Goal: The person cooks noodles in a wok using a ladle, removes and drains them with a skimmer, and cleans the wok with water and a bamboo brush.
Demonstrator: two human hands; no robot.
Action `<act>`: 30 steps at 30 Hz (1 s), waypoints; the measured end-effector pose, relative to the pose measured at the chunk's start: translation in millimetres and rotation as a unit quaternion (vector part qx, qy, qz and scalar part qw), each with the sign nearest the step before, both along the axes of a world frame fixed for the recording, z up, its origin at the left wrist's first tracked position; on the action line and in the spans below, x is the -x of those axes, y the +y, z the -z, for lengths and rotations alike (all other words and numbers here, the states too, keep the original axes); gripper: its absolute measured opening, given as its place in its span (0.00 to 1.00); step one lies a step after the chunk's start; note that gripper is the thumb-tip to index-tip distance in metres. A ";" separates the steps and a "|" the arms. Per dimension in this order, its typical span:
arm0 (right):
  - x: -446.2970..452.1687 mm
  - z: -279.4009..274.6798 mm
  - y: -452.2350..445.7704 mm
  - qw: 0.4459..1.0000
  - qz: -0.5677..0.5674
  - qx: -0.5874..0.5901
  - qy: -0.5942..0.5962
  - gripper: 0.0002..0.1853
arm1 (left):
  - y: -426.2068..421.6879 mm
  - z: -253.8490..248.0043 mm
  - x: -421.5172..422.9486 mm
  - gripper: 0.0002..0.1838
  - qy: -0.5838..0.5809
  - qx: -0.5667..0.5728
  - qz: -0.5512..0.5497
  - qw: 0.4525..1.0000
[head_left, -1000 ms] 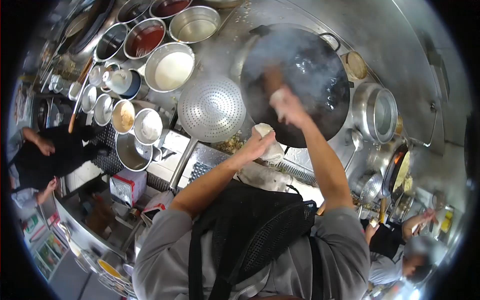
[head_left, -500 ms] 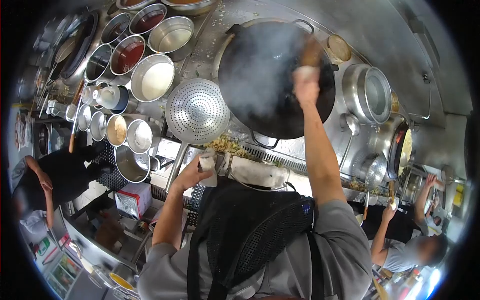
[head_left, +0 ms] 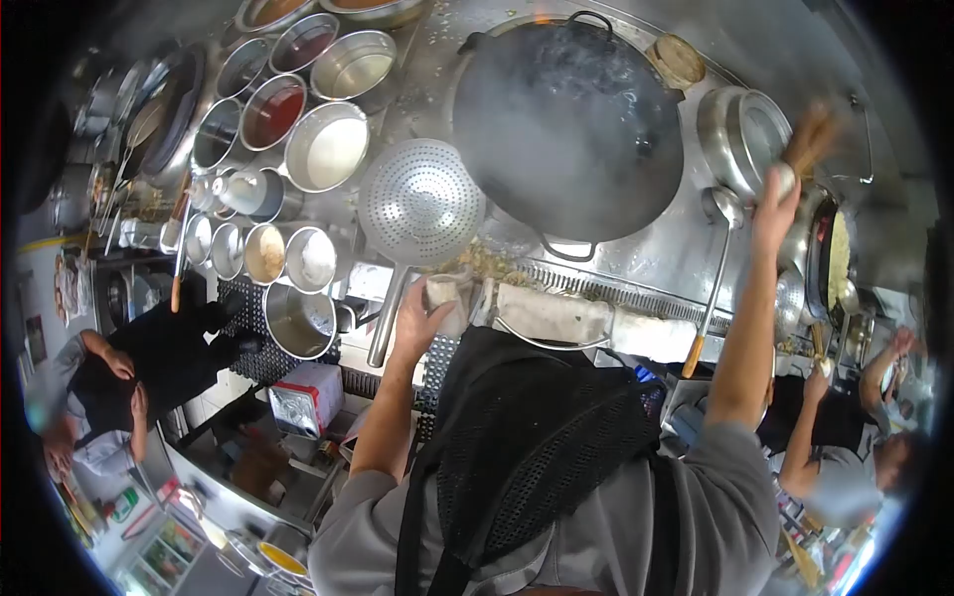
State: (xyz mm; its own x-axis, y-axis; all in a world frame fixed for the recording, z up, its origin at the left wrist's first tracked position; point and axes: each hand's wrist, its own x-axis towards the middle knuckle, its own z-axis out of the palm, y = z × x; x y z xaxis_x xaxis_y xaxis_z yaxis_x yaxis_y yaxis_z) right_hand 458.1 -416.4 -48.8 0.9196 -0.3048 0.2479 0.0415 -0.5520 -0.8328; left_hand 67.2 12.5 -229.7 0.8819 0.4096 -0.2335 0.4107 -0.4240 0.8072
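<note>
A large black wok point(head_left: 566, 129) stands on the steel range, with steam over it. My right hand point(head_left: 775, 209) is closed around the pale-bound end of a brown bristle brush point(head_left: 813, 139), right of the wok and beside a steel pot point(head_left: 717, 134). The brush's bristles are blurred. At the range's front edge, my left hand point(head_left: 422, 318) is closed on a pale folded cloth point(head_left: 449, 298), below a perforated strainer point(head_left: 422, 199).
Steel bowls of sauces and powders point(head_left: 328, 149) are at the left. A ladle point(head_left: 723, 258) lies right of the wok. Folded cloths point(head_left: 556, 313) line the front edge. Co-workers point(head_left: 129, 382) stand at the far left and lower right.
My right hand has carried the brush from over the wok out to the right. My left hand moved away from the wok to the front edge with the cloth.
</note>
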 end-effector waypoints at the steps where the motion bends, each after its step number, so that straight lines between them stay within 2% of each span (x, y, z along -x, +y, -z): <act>1: 24.6 13.1 -4.8 1.000 0.010 0.007 -0.015 0.36 | 1.2 2.6 -0.4 0.38 0.005 0.001 0.007 1.000; 2: 51.0 36.9 -10.4 0.999 0.019 0.015 -0.032 0.35 | 0.1 3.2 -1.5 0.37 0.003 0.048 -0.011 0.999; 4: 106.9 86.7 -27.9 0.998 -0.058 0.024 0.030 0.36 | -2.0 -7.5 -3.9 0.37 -0.009 0.060 -0.022 0.998; 5: 133.7 116.2 -43.8 0.980 -0.033 -0.006 0.196 0.38 | -4.0 -11.9 -3.4 0.37 -0.017 0.074 -0.023 0.997; 6: 155.2 173.1 -66.2 0.979 -0.013 0.027 0.203 0.38 | -6.9 -10.6 -0.3 0.37 -0.052 0.087 -0.032 0.994; 7: 185.6 170.3 -44.8 0.963 -0.006 -0.003 0.270 0.37 | -9.5 -5.2 4.2 0.37 -0.057 0.081 -0.045 0.994; 8: 191.6 231.0 -77.4 0.962 -0.085 0.121 0.229 0.37 | -12.1 1.5 9.1 0.37 -0.085 0.009 -0.052 0.995; 9: 215.7 169.0 -26.3 0.934 -0.075 0.070 0.343 0.36 | -17.1 4.7 14.2 0.38 -0.110 -0.063 -0.056 0.990; 10: 220.8 182.2 -31.5 0.918 -0.118 0.087 0.368 0.36 | -24.9 -5.3 18.6 0.37 -0.113 -0.101 -0.071 0.986; 11: 223.1 166.5 -24.5 0.891 -0.165 0.080 0.416 0.35 | -33.8 -9.5 24.4 0.37 -0.113 -0.124 -0.085 0.982; 12: 227.2 157.8 -18.9 0.892 -0.190 0.176 0.371 0.35 | -43.2 -13.0 30.5 0.37 -0.113 -0.147 -0.101 0.977; 14: 212.1 194.8 -47.6 0.866 -0.277 0.319 0.268 0.37 | -67.9 -24.8 43.9 0.35 -0.118 -0.140 -0.138 0.973; 15: 200.0 150.0 -34.8 0.824 -0.296 0.292 0.385 0.39 | -81.9 -32.4 52.1 0.35 -0.110 -0.137 -0.160 0.971; 17: 170.5 165.7 -66.2 0.839 -0.282 0.315 0.343 0.39 | -113.2 -27.2 70.4 0.33 -0.105 -0.114 -0.219 0.963; 20: 143.7 163.5 -113.5 0.886 -0.151 0.403 0.172 0.40 | -168.7 -20.0 103.4 0.31 -0.065 -0.099 -0.251 0.961; 22: 135.5 161.8 -140.7 0.883 -0.063 0.433 0.172 0.39 | -198.2 -17.6 127.4 0.28 -0.056 -0.122 -0.204 0.970; 24: 128.2 163.4 -163.7 0.864 -0.068 0.419 0.270 0.40 | -225.3 -38.1 140.5 0.25 -0.027 -0.131 -0.198 0.971; 25: 107.8 231.0 -216.8 0.857 -0.152 0.446 0.207 0.42 | -230.7 -29.3 151.9 0.23 -0.037 -0.151 -0.192 0.969; 26: 99.7 283.9 -253.6 0.876 -0.220 0.425 0.049 0.37 | -235.8 -38.8 156.6 0.23 -0.035 -0.141 -0.195 0.970; 27: 77.9 322.5 -277.4 0.824 -0.240 0.510 -0.052 0.34 | -242.6 -49.4 161.9 0.22 -0.029 -0.134 -0.221 0.966; 28: 68.9 293.7 -259.4 0.609 -0.286 0.731 0.111 0.32 | -241.8 -47.5 171.5 0.21 -0.028 -0.162 -0.228 0.960; 29: 62.4 304.6 -240.9 0.820 -0.250 0.484 0.178 0.35 | -242.4 -51.7 180.3 0.20 -0.050 -0.152 -0.244 0.957; 30: 43.4 321.4 -234.3 0.925 -0.196 0.177 0.272 0.38 | -243.8 -61.1 185.9 0.20 -0.011 -0.167 -0.255 0.952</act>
State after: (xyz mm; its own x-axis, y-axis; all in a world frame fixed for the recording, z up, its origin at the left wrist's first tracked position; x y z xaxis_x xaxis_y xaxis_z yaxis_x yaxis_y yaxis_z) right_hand 414.7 -650.6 -370.3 0.9603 0.0909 -0.2638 -0.0758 -0.8251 -0.5599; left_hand -118.7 -231.3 -168.6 0.5516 0.8341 0.0014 0.6159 -0.4085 0.6737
